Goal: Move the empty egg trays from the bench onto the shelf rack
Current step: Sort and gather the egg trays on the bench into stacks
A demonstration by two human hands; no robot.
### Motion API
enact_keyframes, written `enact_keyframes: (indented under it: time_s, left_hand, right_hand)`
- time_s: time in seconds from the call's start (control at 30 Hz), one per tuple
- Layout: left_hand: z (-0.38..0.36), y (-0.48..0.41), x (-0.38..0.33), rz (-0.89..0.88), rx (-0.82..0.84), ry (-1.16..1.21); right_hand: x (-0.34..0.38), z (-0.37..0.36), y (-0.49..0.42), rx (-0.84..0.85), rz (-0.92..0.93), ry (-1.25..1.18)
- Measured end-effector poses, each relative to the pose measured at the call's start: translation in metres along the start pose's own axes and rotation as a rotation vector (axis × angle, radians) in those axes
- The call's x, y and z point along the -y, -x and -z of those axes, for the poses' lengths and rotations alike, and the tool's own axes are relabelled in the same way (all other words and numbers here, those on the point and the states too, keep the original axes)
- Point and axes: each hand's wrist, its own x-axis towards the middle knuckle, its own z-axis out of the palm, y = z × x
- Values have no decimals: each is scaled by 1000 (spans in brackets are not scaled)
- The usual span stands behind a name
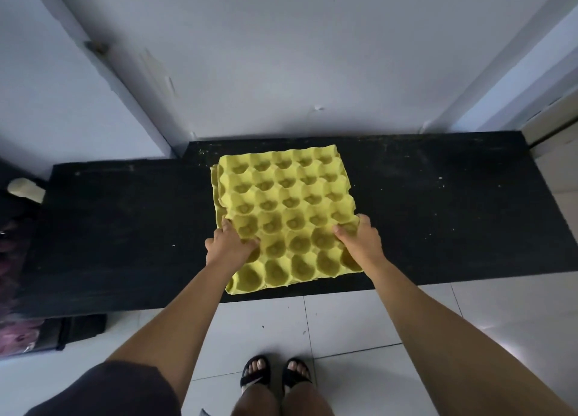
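Yellow moulded-pulp egg trays point(291, 203) lie nested in a short stack at the middle of the black, speckled tabletop point(438, 212). Edges of the lower trays peek out along the stack's 9 o'clock side, and how many there are cannot be told. The stack's 6 o'clock edge runs just inside the tabletop's front edge, with its 7 o'clock corner nearest the drop to the white tiled floor point(344, 322). Its 12 o'clock edge stops a little short of the pale grey wall point(281, 56) behind. Bare dark tabletop stretches wide at 3 o'clock and at 9 o'clock. A grey wall corner point(125, 87) juts forward at 10 o'clock, where the tabletop steps back. The cups of the top tray are empty, showing only their own shaded yellow bottoms. The left hand point(231, 247) grips the stack at 8 o'clock, thumb laid across the top cups and fingers curled over the side edge. The right hand point(362, 240) grips it at 4 o'clock in the same manner, thumb on top and fingers wrapped round the edge. Both forearms reach in from 6 o'clock, above feet in black open-toed sandals point(255, 372) on the tiles. A small pale rounded object point(25, 189) sits by the tabletop's far 9 o'clock end, and a dark floral-patterned thing point(18, 334) shows at 8 o'clock.
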Motion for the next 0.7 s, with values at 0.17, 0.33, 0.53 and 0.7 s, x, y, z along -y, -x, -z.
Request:
enact_keyframes:
  time_s: [0.17, 0.33, 0.53, 0.7]
  left_hand:
    - [8, 4, -7, -18, -81, 33]
    - [46, 27, -24, -165, -115, 229]
    - [121, 83, -54, -234, -209, 210]
    - [189, 130, -77, -286, -261, 213]
  right_hand:
    - [12, 13, 6, -67, 73, -43]
    - [40, 41, 29, -158, 100, -102]
    - [94, 91, 84, -214, 162, -133]
    - [148, 140, 131, -256, 237, -158]
